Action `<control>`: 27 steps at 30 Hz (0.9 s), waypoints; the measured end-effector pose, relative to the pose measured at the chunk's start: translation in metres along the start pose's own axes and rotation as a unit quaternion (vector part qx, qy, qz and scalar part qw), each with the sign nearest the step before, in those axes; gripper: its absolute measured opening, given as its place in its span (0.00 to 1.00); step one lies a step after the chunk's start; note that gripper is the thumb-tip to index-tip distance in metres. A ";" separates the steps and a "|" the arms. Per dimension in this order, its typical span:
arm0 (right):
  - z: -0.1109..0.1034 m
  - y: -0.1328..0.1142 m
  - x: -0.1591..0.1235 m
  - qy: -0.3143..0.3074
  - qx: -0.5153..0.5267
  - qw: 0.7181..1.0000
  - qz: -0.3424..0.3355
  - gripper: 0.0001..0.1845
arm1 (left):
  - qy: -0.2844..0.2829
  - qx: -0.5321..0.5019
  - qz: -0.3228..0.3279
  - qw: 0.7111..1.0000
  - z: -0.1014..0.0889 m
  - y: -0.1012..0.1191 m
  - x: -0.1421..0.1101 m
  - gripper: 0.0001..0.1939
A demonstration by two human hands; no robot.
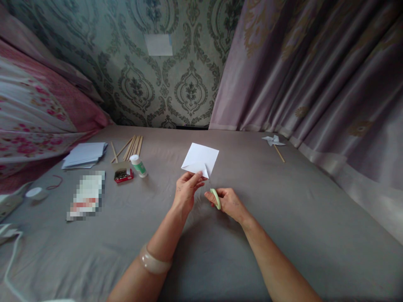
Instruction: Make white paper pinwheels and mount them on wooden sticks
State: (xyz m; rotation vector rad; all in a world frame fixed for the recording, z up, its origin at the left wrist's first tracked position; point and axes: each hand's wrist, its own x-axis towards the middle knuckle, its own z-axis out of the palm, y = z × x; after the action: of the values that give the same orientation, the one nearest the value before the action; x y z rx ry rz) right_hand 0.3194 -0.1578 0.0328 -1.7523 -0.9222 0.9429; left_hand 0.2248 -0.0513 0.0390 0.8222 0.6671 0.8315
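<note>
A white sheet of paper (201, 157) is pinched at its lower edge by my left hand (188, 188), with the thumb on top. Its near part shows a folded or cut flap beside the thumb. My right hand (229, 202) grips a pair of scissors with pale green handles (215, 199). The blades point up at the paper's lower right corner and are hard to make out. Both hands are above the grey cloth, close together.
On the left lie a paper stack (85, 154), several wooden sticks (134, 147), a glue stick (138, 166), a small red box (123, 173), a blurred packet (88, 195) and a power strip (11, 205). A paper pinwheel (273, 141) rests far right, near the curtain (267, 75).
</note>
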 end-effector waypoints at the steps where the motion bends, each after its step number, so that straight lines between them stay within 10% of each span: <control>1: 0.000 0.000 0.000 0.002 0.001 1.000 0.000 0.27 | -0.001 -0.001 0.001 1.000 0.000 0.000 0.000 0.14; 27: 0.001 0.001 0.001 0.015 0.019 1.000 -0.017 0.25 | 0.000 0.002 0.001 1.000 -0.001 -0.002 0.002 0.16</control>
State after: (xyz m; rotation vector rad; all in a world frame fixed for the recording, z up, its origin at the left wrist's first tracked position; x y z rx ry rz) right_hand 0.3191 -0.1572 0.0312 -1.7098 -0.9069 0.9050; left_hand 0.2256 -0.0502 0.0369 0.8260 0.6674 0.8325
